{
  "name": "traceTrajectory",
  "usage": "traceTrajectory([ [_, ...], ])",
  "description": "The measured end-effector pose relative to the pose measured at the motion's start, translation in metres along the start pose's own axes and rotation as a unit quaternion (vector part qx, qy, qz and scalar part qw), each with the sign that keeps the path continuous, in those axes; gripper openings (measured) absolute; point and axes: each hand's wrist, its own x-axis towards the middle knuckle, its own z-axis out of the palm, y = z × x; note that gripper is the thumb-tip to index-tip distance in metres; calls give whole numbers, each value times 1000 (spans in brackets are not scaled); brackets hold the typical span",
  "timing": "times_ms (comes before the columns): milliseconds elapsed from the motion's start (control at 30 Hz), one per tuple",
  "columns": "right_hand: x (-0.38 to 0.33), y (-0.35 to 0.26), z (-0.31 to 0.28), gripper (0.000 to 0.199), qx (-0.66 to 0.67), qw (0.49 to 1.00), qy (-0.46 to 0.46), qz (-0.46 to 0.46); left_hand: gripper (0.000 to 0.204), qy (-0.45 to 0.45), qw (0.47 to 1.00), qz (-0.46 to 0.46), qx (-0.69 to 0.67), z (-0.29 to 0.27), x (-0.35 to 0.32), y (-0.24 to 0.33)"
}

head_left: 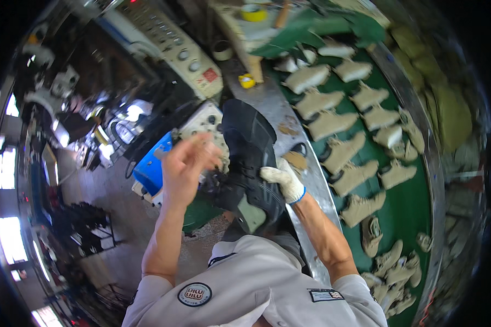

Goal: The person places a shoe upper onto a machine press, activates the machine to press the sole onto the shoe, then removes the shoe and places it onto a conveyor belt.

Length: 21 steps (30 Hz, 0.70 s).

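A black lace-up shoe [249, 133] is held up in front of my body, its toe pointing away from me. A grey-green piece [251, 215], which looks like the end of a shoe last, shows at its near, heel end. My right hand [282, 180], in a white knit glove with a blue cuff, grips the shoe's right side, thumb over the lacing. To the left of the shoe is my bare left hand [188, 163], raised and blurred. Its fingers look loosely bent and apart, with nothing visible in them, in front of a small control box [202, 122].
On the right, a green conveyor belt [333, 163] with a metal edge carries rows of beige shoe uppers [341, 150]. A machine with a knobbed panel [185, 54] and a blue part [153, 163] stands left. Yellow tape [253, 12] lies on the far table.
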Motion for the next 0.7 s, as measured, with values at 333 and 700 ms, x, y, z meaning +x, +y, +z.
traceTrajectory([
  [333, 157, 39, 188, 56, 66, 993, -80, 52, 36, 157, 965, -101, -185, -220, 41, -93],
  [700, 247, 67, 256, 44, -47, 993, -68, 87, 21, 322, 909, -126, -231, -300, 46, -161],
])
